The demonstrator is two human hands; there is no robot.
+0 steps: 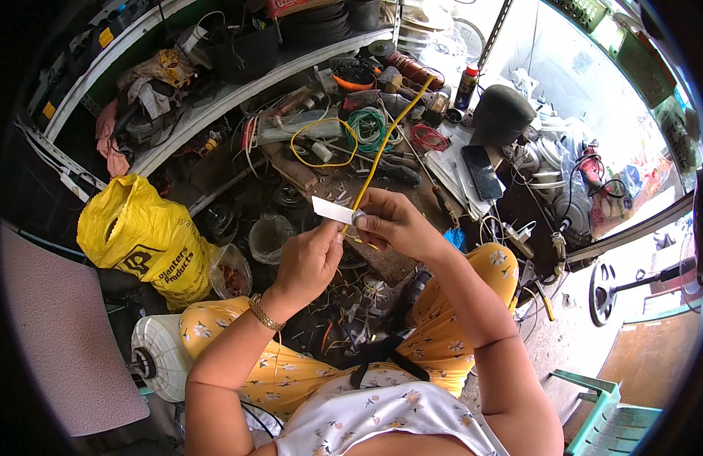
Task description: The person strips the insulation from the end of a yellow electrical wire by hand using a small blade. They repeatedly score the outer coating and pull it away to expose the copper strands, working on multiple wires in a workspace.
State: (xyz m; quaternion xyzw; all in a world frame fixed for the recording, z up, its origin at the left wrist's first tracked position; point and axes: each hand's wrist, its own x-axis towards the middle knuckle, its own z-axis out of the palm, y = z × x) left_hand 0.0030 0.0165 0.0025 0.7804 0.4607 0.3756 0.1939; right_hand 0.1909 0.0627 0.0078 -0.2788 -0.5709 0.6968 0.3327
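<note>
Over the cluttered bench my hands meet around a yellow cable [376, 163], which runs up and away to the right across the bench. My left hand [309, 262] is closed, thumb and fingers pinching near a flat white strip [331, 210] with a slanted end that juts out to the left. My right hand [397, 224] is closed on the cable just beside it, thumb pressed in. A small greyish round piece [358, 217] shows at the right thumb tip; its kind is unclear. Below the fingers a short stretch of yellow cable curls out.
Coiled green wire [369, 128], a black phone [482, 172] and a spray can [466, 86] lie or stand on the bench. A yellow sack [150, 235] and a clear tub [271, 239] stand to the left. A teal plastic stool [614, 418] is at lower right.
</note>
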